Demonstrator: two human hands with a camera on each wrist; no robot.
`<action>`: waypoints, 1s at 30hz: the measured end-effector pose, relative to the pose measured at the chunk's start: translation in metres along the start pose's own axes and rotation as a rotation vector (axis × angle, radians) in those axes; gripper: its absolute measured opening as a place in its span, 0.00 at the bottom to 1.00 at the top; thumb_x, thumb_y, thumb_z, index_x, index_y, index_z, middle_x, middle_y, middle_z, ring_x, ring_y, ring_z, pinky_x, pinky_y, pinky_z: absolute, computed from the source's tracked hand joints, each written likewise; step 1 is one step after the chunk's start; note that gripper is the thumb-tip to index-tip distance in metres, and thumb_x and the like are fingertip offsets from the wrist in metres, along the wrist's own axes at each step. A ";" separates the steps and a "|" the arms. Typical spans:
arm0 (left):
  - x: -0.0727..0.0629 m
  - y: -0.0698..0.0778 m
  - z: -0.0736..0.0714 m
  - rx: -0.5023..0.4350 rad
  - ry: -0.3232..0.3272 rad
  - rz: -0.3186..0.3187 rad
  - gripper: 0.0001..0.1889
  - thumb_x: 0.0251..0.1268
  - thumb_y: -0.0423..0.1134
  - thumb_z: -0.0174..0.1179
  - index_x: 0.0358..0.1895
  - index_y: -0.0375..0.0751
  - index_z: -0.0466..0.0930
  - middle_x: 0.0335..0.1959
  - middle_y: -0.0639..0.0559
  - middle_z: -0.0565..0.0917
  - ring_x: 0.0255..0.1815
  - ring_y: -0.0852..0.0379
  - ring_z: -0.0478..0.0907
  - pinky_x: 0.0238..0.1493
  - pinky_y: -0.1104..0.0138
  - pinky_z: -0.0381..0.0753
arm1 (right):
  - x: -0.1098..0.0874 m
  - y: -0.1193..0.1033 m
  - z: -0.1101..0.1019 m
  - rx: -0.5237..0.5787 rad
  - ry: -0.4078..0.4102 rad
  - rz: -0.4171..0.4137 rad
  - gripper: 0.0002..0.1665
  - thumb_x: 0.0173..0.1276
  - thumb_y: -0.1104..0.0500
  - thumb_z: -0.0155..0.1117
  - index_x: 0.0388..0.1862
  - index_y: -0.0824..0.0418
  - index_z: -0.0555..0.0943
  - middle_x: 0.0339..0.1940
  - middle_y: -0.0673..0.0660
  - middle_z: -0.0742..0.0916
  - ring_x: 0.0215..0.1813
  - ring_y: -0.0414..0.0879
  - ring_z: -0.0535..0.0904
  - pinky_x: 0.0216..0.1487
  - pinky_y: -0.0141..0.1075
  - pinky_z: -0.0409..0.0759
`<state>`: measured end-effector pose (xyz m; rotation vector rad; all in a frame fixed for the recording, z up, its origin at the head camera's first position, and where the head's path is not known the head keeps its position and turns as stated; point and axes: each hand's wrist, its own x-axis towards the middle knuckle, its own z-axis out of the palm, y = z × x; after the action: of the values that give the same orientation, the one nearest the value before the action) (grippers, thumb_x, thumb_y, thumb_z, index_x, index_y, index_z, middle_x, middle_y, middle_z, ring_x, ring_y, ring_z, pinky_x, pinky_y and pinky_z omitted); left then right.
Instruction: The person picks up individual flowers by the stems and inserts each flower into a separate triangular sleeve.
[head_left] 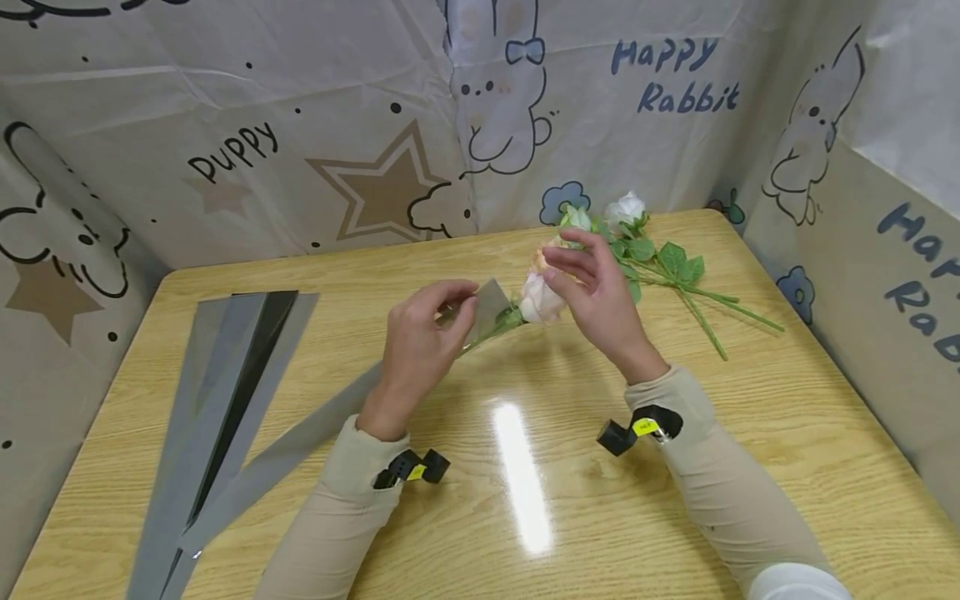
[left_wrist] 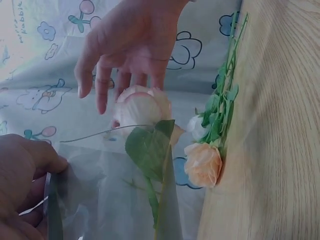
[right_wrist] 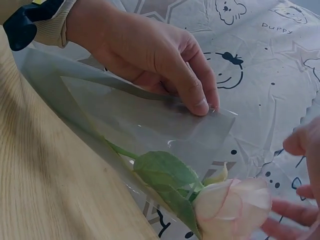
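Observation:
My left hand (head_left: pixel 423 342) pinches the upper edge of a translucent grey flower sleeve (head_left: pixel 492 307) between thumb and fingers. Inside the sleeve lies the green leafy stem of a pale pink rose (right_wrist: pixel 232 207), whose bloom sticks out beyond the sleeve's mouth. Right beside the bloom is my right hand (head_left: pixel 596 296), its fingers spread and loosely bent. In the left wrist view, the right hand's fingers hang just behind the rose (left_wrist: pixel 142 107) and are partly hidden by it.
Several more grey sleeves (head_left: pixel 202 400) lie fanned out on the left of the wooden table (head_left: pixel 600 517). Loose roses lie at the back right, one white (head_left: pixel 626 208) and one peach (left_wrist: pixel 202 165), with green stems (head_left: pixel 705 321) pointing right. A printed cloth (head_left: pixel 337 75) surrounds the table.

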<state>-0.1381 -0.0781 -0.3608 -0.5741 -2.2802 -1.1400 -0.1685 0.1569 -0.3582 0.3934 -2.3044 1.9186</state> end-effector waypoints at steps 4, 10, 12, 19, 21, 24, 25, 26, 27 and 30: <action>0.000 -0.001 -0.001 0.001 0.032 -0.010 0.07 0.72 0.33 0.63 0.45 0.33 0.88 0.41 0.40 0.92 0.38 0.51 0.89 0.39 0.60 0.90 | 0.001 0.000 -0.002 -0.082 0.050 0.068 0.29 0.78 0.51 0.62 0.73 0.57 0.68 0.68 0.63 0.82 0.70 0.56 0.78 0.72 0.54 0.75; 0.001 -0.001 -0.003 0.004 0.067 0.002 0.07 0.72 0.33 0.62 0.43 0.33 0.89 0.38 0.41 0.92 0.36 0.51 0.89 0.39 0.60 0.90 | 0.000 -0.004 0.001 -0.120 -0.008 0.135 0.34 0.79 0.42 0.59 0.75 0.56 0.66 0.68 0.60 0.83 0.70 0.56 0.80 0.69 0.54 0.79; 0.000 0.000 -0.003 0.001 0.073 0.006 0.07 0.72 0.33 0.62 0.43 0.33 0.89 0.38 0.41 0.92 0.36 0.51 0.88 0.39 0.60 0.89 | 0.000 -0.004 0.002 -0.102 -0.014 0.122 0.33 0.80 0.44 0.58 0.75 0.57 0.66 0.67 0.60 0.83 0.69 0.55 0.81 0.68 0.52 0.80; 0.001 0.001 -0.002 0.001 0.071 0.015 0.07 0.73 0.33 0.62 0.43 0.33 0.89 0.39 0.41 0.92 0.35 0.51 0.88 0.37 0.61 0.89 | -0.004 -0.005 0.003 -0.074 -0.031 -0.015 0.27 0.82 0.52 0.54 0.76 0.55 0.68 0.67 0.61 0.85 0.70 0.53 0.81 0.72 0.52 0.76; 0.001 0.000 -0.002 0.005 0.075 0.012 0.07 0.73 0.33 0.62 0.43 0.33 0.89 0.39 0.41 0.92 0.35 0.51 0.88 0.37 0.61 0.89 | -0.006 -0.006 0.004 -0.081 -0.058 -0.056 0.29 0.82 0.52 0.54 0.78 0.53 0.67 0.68 0.62 0.85 0.71 0.54 0.81 0.74 0.54 0.75; 0.002 0.000 -0.002 0.008 0.088 0.009 0.07 0.73 0.33 0.62 0.43 0.33 0.89 0.39 0.40 0.92 0.34 0.51 0.89 0.37 0.61 0.89 | -0.007 -0.007 0.006 -0.065 -0.088 -0.094 0.31 0.82 0.50 0.54 0.80 0.52 0.65 0.68 0.64 0.84 0.72 0.56 0.80 0.76 0.55 0.73; 0.002 0.000 -0.002 0.007 0.092 0.010 0.07 0.73 0.33 0.63 0.43 0.33 0.89 0.39 0.40 0.92 0.34 0.51 0.89 0.37 0.60 0.89 | -0.007 -0.007 0.006 -0.054 -0.094 -0.097 0.32 0.82 0.50 0.54 0.80 0.52 0.64 0.69 0.64 0.84 0.73 0.57 0.79 0.77 0.56 0.72; 0.002 0.000 -0.002 0.006 0.095 0.013 0.07 0.73 0.33 0.63 0.43 0.33 0.89 0.39 0.40 0.92 0.34 0.51 0.89 0.37 0.60 0.89 | -0.008 -0.007 0.007 -0.047 -0.098 -0.098 0.32 0.82 0.49 0.55 0.81 0.53 0.64 0.69 0.64 0.83 0.73 0.57 0.79 0.77 0.56 0.72; 0.002 0.000 -0.001 0.006 0.096 0.018 0.07 0.72 0.33 0.63 0.43 0.33 0.89 0.39 0.40 0.92 0.34 0.50 0.89 0.37 0.60 0.89 | -0.008 -0.008 0.008 -0.046 -0.102 -0.098 0.33 0.82 0.49 0.55 0.81 0.53 0.64 0.69 0.64 0.83 0.73 0.57 0.79 0.76 0.56 0.72; 0.002 0.000 -0.001 0.005 0.091 0.032 0.07 0.72 0.33 0.63 0.43 0.32 0.88 0.38 0.40 0.92 0.34 0.50 0.88 0.36 0.60 0.89 | -0.010 -0.008 0.011 -0.049 -0.113 -0.094 0.34 0.81 0.48 0.56 0.81 0.53 0.63 0.70 0.64 0.83 0.73 0.57 0.79 0.75 0.57 0.74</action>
<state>-0.1390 -0.0782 -0.3592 -0.5439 -2.1884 -1.1222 -0.1560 0.1461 -0.3549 0.6085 -2.3500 1.8371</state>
